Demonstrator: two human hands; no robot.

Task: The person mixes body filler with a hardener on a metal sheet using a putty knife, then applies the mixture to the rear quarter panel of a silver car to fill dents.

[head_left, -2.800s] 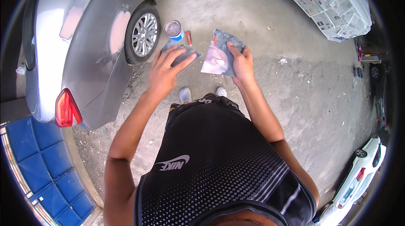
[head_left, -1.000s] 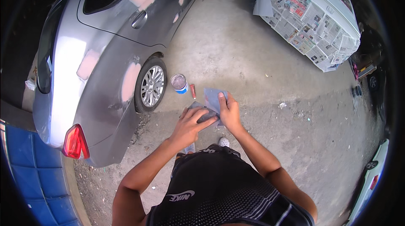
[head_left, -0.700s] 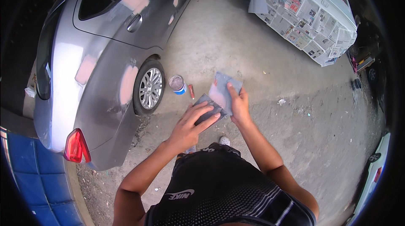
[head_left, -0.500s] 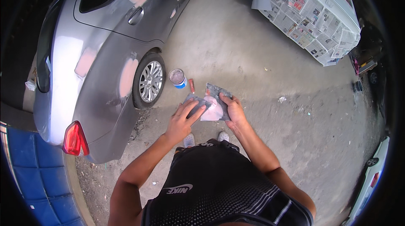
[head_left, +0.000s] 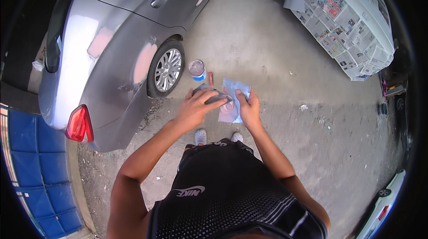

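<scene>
My left hand (head_left: 194, 108) is closed on a dark, flat putty spreader (head_left: 216, 95), fingers stretched over its top. The spreader's edge lies against a smear of pink filler putty (head_left: 228, 110). That putty sits on a thin rectangular mixing plate (head_left: 235, 87), bluish and shiny. My right hand (head_left: 250, 109) grips the plate by its right side, thumb on top and the other fingers mostly hidden beneath. Past my hands, an opened tin (head_left: 196, 68) of greyish-pink paste stands on the ground. Next to it is a small red tube (head_left: 210, 78).
A grey car (head_left: 118, 56) with pink filler patches stands close on the left, its rear wheel (head_left: 167, 70) by the tin. A newspaper-covered vehicle (head_left: 343, 29) is at the far right. A blue panelled gate (head_left: 40, 163) is at lower left, a white car (head_left: 381, 210) at lower right.
The plate has tilted and now catches the light. My left hand has shifted with the spreader over the putty. The whole view has swung slightly, so the cars sit farther right.
</scene>
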